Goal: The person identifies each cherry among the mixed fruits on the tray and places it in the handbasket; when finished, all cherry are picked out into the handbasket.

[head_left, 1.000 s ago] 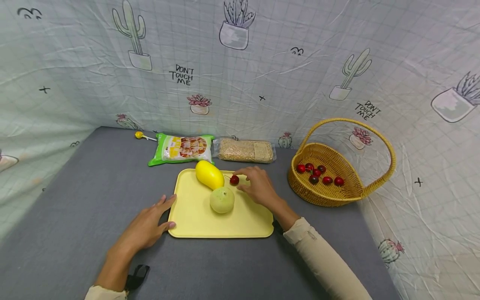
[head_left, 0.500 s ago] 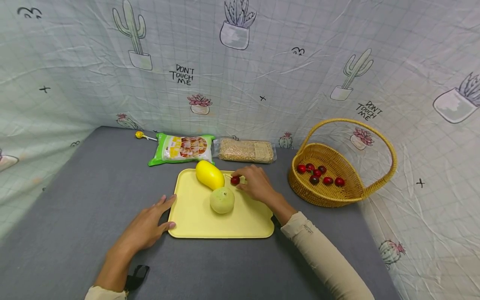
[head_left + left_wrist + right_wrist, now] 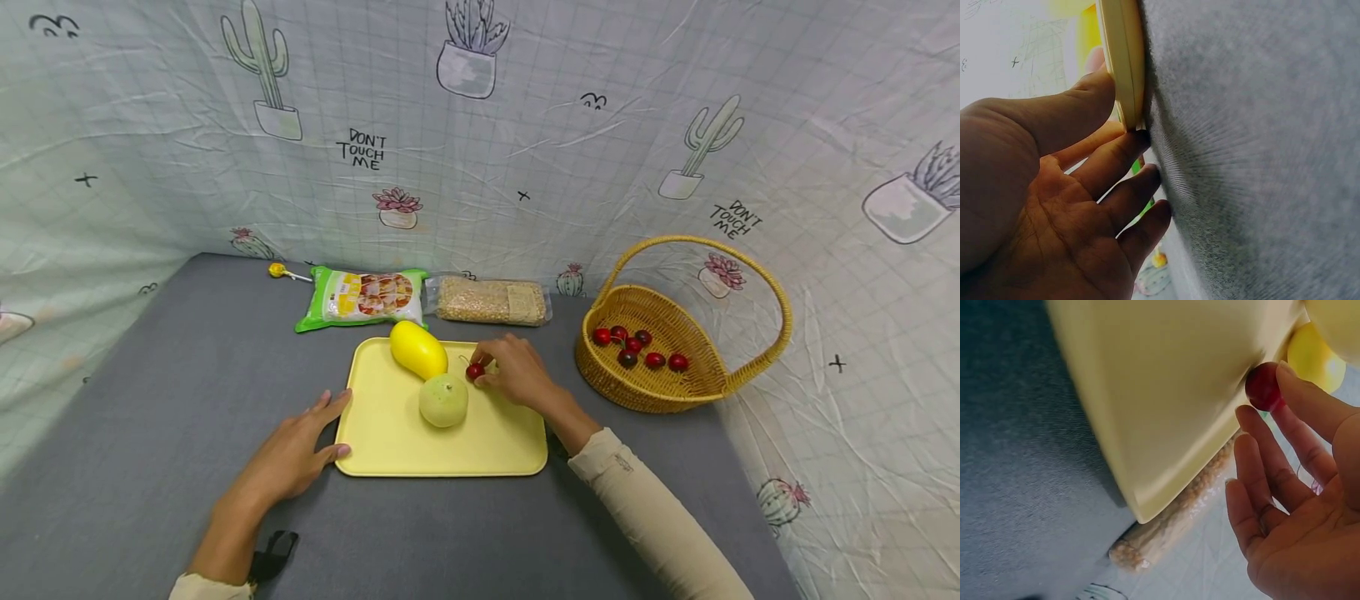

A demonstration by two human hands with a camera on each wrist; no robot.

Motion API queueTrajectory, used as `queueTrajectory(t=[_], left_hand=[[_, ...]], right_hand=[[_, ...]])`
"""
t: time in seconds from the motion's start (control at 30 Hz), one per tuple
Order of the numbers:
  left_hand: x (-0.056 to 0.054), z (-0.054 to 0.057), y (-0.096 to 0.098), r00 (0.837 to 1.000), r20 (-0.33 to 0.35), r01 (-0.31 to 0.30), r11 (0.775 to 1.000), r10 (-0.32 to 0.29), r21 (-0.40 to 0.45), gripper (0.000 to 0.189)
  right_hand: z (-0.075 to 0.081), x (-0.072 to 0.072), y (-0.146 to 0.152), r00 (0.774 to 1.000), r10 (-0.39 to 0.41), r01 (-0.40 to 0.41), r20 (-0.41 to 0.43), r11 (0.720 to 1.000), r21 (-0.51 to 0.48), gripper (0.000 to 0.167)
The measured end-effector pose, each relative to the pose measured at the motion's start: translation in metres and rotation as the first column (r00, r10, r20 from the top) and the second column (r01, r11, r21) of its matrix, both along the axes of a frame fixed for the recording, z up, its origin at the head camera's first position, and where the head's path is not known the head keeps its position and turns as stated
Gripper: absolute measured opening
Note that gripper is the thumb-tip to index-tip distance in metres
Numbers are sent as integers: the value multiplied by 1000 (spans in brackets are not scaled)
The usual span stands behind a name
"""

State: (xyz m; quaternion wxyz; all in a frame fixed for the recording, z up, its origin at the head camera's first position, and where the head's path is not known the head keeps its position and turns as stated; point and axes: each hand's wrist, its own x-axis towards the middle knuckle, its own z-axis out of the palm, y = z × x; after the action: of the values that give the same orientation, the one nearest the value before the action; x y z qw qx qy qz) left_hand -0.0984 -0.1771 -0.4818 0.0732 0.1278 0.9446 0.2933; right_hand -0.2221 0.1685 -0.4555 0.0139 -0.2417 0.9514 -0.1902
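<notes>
In the head view my right hand (image 3: pixel 516 372) is over the right part of a yellow tray (image 3: pixel 412 448). Its thumb and index finger pinch a dark red cherry (image 3: pixel 475 372) with a thin stem; the right wrist view shows this cherry (image 3: pixel 1262 387) at the fingertips, close over the tray. A yellow mango (image 3: pixel 417 350) lies at the tray's back left, and a round pale green fruit (image 3: pixel 444 402) sits in the middle, touching it in this view. My left hand (image 3: pixel 296 448) rests along the tray's left edge, fingers spread and fairly straight, thumb at the rim (image 3: pixel 1124 69).
A wicker basket (image 3: pixel 600 375) with a tall handle stands to the right, several cherries (image 3: pixel 655 361) inside. Behind the tray lie a green-and-white food packet (image 3: pixel 367 296), a clear bag of grain (image 3: pixel 491 301) and a yellow lollipop (image 3: pixel 277 270). A patterned cloth hangs behind the grey table.
My right fingers have closed on the cherry and brought it slightly toward me and to the right. The left hand stays at the tray's edge.
</notes>
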Motion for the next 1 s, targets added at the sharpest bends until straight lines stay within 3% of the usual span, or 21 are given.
queueTrajectory(t=[0.4,1.0], left_hand=[[1,1,1,1000,-1,6,1000,-6,1,84],[-2,2,0,1000,5,10,1000,-10,-5,84]], right_hand=[[4,16,13,1000,-25,25,8,999,-45,24],[21,30,35,990,-90,75,-110,988,-135,25]])
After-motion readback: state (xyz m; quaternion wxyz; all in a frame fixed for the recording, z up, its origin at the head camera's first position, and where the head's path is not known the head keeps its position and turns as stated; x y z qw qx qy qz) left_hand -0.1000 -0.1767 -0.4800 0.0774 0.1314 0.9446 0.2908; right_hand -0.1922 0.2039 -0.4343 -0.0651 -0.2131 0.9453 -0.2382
